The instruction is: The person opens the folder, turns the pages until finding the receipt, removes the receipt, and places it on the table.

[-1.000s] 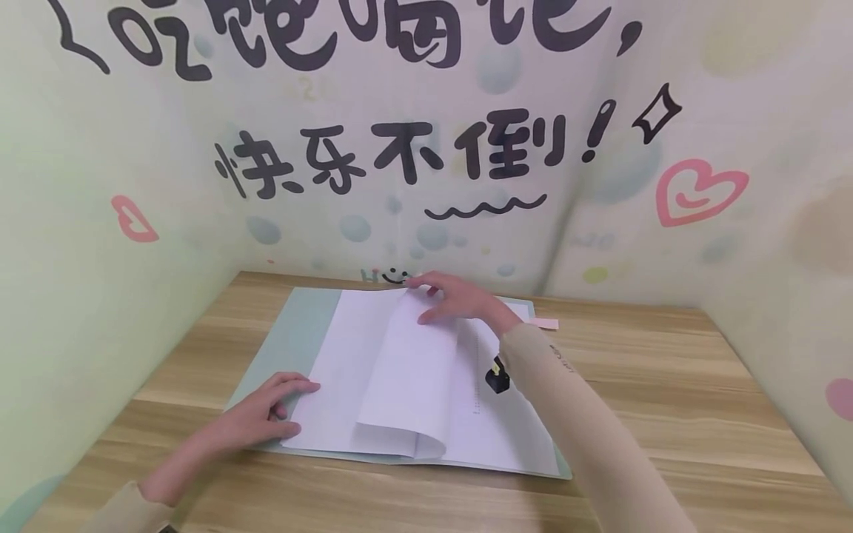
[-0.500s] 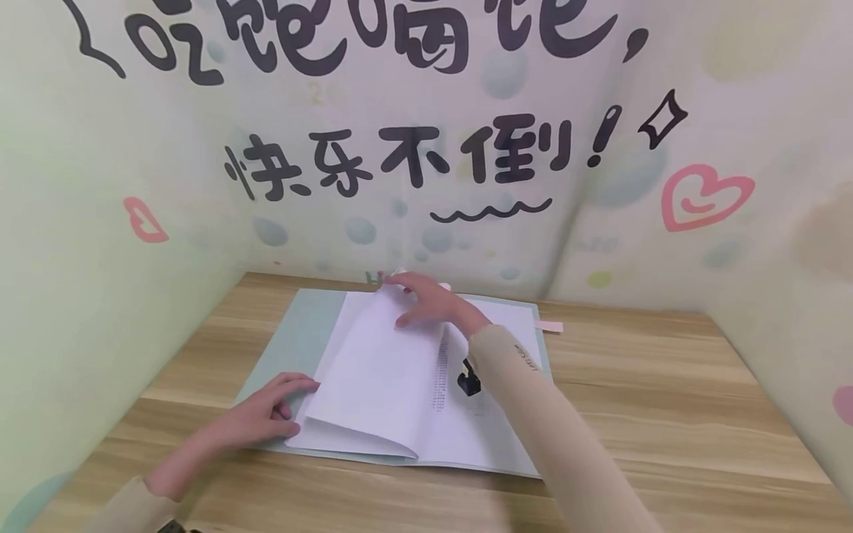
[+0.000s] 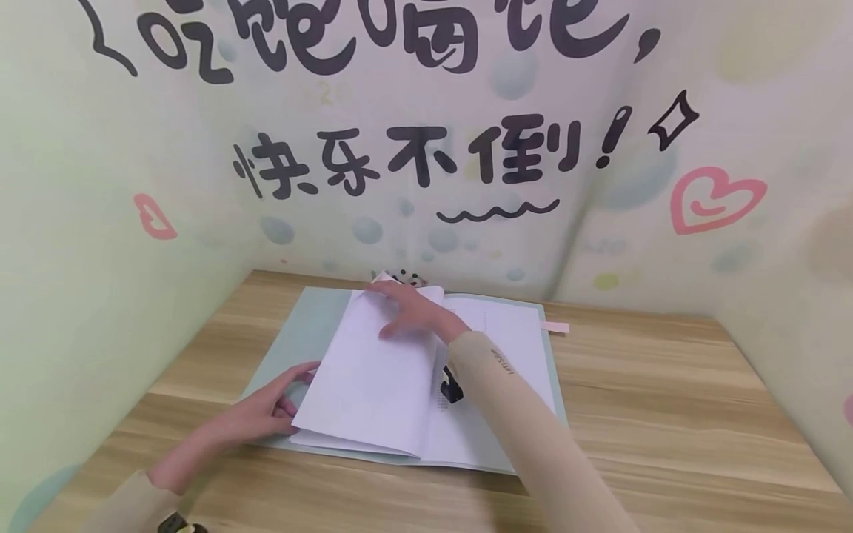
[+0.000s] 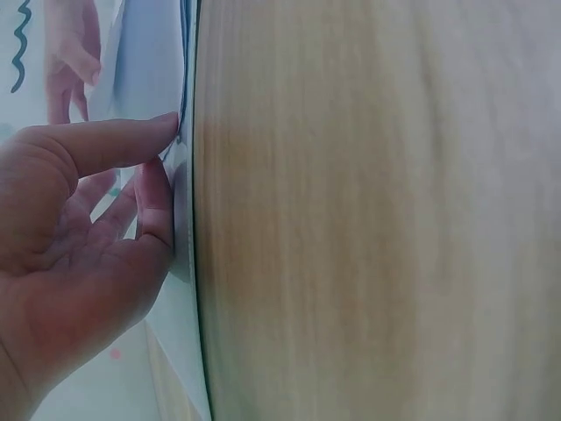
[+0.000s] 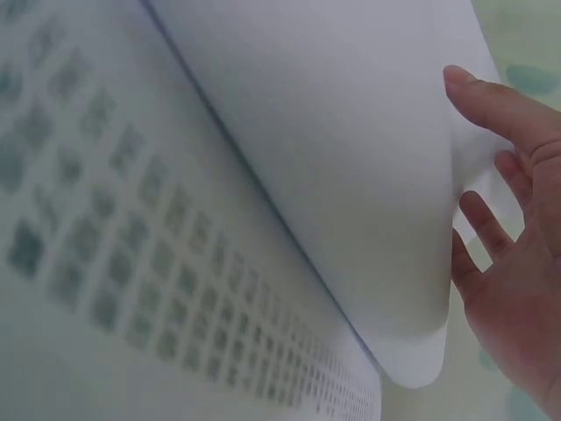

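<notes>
An open book with a pale blue-green cover [image 3: 303, 318] lies on the table, its white page [image 3: 373, 370] folded over to the left side. At the page's far edge, my right hand [image 3: 416, 311] touches the paper with its fingers extended and thumb spread; in the right wrist view, the curved page [image 5: 377, 175] runs beside the fingertips. My left hand [image 3: 273, 407] rests at the book's left edge, its thumb [image 4: 131, 140] right at the page edges and fingers loosely bent over the cover. Printed text shows on the right-hand page [image 3: 493, 333], partly behind the right sleeve.
The wood-grain table [image 3: 653, 400] extends around the book. A pink tab [image 3: 556, 327] sticks out past the book's right edge. Behind stands a wall [image 3: 400, 237] with black lettering and hearts, close to the book's far edge.
The right hand has swept left, carrying the page over from the middle onto the left side. The left hand stays at the left edge, with the page now overlapping its fingertips.
</notes>
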### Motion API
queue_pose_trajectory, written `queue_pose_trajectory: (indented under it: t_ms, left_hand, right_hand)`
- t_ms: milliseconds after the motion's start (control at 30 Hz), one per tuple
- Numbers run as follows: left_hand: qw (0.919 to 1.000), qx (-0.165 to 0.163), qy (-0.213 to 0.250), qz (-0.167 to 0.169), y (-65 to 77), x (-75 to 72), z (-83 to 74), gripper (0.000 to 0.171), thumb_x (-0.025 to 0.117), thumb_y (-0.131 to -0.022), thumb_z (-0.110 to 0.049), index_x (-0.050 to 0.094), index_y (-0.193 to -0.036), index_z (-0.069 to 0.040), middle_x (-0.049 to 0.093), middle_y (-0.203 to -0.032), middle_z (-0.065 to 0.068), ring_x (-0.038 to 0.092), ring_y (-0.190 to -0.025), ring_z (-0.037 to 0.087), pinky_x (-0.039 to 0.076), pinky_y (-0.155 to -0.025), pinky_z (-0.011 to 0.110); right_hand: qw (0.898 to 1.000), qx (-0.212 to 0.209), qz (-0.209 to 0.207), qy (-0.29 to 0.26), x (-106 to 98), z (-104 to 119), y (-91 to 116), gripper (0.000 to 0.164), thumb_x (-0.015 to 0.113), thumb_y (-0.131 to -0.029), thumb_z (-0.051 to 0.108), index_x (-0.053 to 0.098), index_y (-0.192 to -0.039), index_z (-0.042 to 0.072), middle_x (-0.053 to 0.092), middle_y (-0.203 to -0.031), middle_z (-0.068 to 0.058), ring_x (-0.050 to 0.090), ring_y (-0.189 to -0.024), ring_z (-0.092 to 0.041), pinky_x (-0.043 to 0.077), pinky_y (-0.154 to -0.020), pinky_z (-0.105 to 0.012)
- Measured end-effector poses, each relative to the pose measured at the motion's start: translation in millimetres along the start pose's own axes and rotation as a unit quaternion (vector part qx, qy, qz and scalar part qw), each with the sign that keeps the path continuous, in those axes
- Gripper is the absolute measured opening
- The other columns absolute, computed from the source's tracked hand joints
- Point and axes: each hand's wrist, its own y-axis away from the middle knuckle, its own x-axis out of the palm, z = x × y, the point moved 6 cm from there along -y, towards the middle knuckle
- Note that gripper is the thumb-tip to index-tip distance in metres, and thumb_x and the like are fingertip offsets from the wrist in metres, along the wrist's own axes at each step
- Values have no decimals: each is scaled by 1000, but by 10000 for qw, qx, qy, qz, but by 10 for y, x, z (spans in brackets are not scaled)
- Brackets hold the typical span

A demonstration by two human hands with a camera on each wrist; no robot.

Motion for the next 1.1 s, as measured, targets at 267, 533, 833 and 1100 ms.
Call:
queue_pose_trajectory:
  t_ms: [267,533,833,1100]
  left_hand:
    - [9999,-88,19,142,-29,-4,-3,88,55,-80,11,13,-156,-3,26,-147,37,55,-82,7,49,-68,20]
    - [9997,-61,83,232,-7,-11,-9,92,62,-83,5,7,-156,-3,27,-145,39,56,-82,7,49,-69,19]
    - [9998,-91,25,186,1,-20,-23,93,65,-83,4,9,-157,-3,31,-145,33,53,-82,7,48,-70,19]
    - [9987,242,-421,179,27,-17,-28,73,64,-81,3,35,-148,2,34,-140,31,50,-88,4,47,-74,17]
  right_hand:
    - [9995,-174,32,265,86,82,-76,84,78,-82,15,34,-154,18,33,-161,0,24,-152,-21,16,-125,-44]
    - [9989,-195,133,397,237,88,-160,86,79,-81,14,34,-154,15,35,-161,-1,25,-151,-21,13,-126,-45]
    - [9973,387,135,612,366,-16,-168,87,80,-80,17,35,-153,25,36,-160,4,35,-137,-29,28,-117,-46]
    - [9940,718,315,768,431,0,-148,86,79,-81,16,35,-153,29,38,-159,5,37,-135,-27,28,-117,-48]
